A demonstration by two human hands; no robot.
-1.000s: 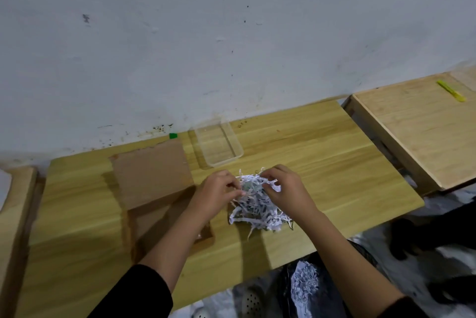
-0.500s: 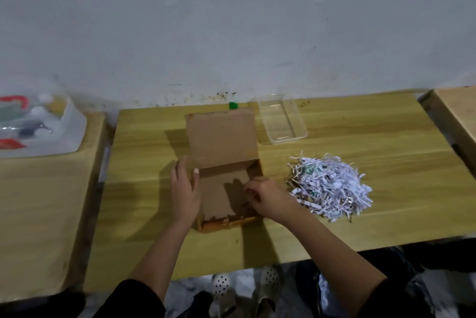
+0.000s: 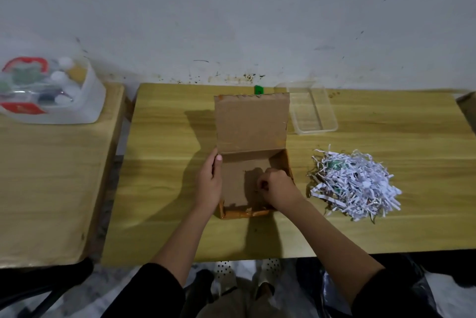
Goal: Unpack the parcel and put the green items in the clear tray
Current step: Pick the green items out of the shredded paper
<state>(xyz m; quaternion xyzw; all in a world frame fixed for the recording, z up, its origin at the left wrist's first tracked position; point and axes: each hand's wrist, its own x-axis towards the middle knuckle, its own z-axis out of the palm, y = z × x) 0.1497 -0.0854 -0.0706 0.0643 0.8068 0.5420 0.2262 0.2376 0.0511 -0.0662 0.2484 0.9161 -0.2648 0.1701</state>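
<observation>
A broad table (image 3: 164, 153) of pale, smooth wood grain fills the view, butted against a scuffed white wall (image 3: 231, 21), with a second wooden table (image 3: 46, 176) off to the left carrying a white plastic tub (image 3: 85, 101) of blurred bottles. Dead centre sits the cardboard parcel (image 3: 239, 181), a shallow brown box with its flat lid (image 3: 251, 122) standing open toward the wall, rough torn edge on top. To its right, a fluffy heap of shredded white paper (image 3: 358, 183) lies on the table, a glimpse of green (image 3: 334, 164) buried in the strips. The clear tray (image 3: 313, 111), rectangular thin plastic, rests near the wall just beside the lid, nothing visible inside. A small green block (image 3: 258, 89) peeks up behind the lid's top edge. The left hand (image 3: 209, 183) lies flat along the box's left wall, fingers extended; half a second ago it was there too. The right hand (image 3: 277, 187) is inside the box, fingers curled narrow; whether they pinch anything, I cannot tell.
</observation>
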